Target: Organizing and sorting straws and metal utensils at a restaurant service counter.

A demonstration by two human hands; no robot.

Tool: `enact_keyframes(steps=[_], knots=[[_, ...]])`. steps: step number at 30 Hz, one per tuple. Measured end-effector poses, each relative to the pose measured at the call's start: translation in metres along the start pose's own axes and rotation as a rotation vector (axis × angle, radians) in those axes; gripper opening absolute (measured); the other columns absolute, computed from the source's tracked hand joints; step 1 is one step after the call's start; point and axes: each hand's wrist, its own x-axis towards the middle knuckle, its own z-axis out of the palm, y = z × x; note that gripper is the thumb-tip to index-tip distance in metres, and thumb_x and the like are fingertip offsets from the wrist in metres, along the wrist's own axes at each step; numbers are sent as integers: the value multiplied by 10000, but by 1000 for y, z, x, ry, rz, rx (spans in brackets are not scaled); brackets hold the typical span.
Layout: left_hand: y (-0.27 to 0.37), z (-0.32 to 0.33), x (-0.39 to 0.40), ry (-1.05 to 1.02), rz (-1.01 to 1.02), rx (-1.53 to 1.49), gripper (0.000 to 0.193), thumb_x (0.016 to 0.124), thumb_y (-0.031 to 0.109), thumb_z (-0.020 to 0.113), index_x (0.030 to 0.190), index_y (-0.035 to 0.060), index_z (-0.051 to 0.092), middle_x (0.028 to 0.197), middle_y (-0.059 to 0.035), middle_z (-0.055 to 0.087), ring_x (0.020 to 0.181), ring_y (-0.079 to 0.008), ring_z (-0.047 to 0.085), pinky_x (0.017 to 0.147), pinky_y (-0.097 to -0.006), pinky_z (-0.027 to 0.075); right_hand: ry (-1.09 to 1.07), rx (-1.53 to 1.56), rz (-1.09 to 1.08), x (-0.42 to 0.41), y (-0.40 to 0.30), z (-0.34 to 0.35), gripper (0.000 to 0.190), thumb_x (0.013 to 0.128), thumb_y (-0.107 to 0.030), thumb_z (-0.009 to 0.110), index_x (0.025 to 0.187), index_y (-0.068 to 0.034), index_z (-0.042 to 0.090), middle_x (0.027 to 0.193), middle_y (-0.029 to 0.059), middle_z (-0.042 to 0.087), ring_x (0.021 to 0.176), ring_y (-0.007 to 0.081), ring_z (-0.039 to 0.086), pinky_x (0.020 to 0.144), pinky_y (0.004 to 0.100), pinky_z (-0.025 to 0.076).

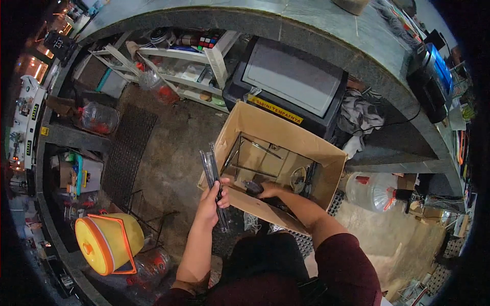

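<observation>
My left hand (214, 199) is closed around a bundle of thin dark rods (213, 168), partly in clear wrapping, held upright left of the box. Inside the open cardboard box (283, 118) reaches my right hand (268, 190), its fingers at a dark rounded object (253, 187) whose kind I cannot tell. A thin black metal frame (254, 170) leans in the left part of the box. Towards the box's right side lie a round wire-like item (298, 179) and more dark parts. The near wall and my forearm hide some of the contents.
Behind the box stands a dark bin with a grey lid (293, 80). A white shelf (176, 55) is farther left. A yellow cooler jug with an orange lid (111, 244) stands at lower left. To the right lies a large clear water bottle (369, 191). A stone-like counter (306, 23) curves around.
</observation>
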Motion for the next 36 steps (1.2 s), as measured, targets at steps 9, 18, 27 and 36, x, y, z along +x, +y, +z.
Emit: enact_keyframes(steps=[9, 18, 27, 36], knots=[[0, 13, 18, 1, -13, 108, 293, 887, 288, 461, 1035, 41, 514, 672, 12, 420, 492, -52, 353, 451, -187, 305, -14, -179, 77, 1, -2, 19, 527, 704, -367, 568, 1111, -34, 533, 1043, 189, 569, 973, 336, 534, 808, 426, 417], [-3, 39, 54, -33, 26, 150, 275, 875, 254, 495, 1039, 33, 481, 698, -1, 419, 490, -57, 354, 446, -191, 302, 579, 740, 82, -42, -24, -61, 432, 759, -374, 589, 889, 35, 541, 677, 107, 588, 607, 200, 567, 580, 327, 445], [-60, 81, 98, -205, 315, 639, 638, 641, 398, 743, 1090, 25, 485, 919, -32, 514, 793, -142, 495, 692, -281, 408, 1075, 1323, -296, -136, -86, -125, 279, 751, -278, 666, 642, -56, 539, 523, 12, 508, 435, 101, 466, 416, 238, 360], [-100, 53, 103, -267, -224, 406, 882, 636, 251, 755, 1324, 72, 232, 1206, -90, 426, 1151, -220, 377, 937, -337, 309, 1048, 1274, -18, -151, -96, -109, 330, 786, -329, 608, 809, -3, 567, 650, 46, 561, 599, 98, 497, 570, 259, 410]])
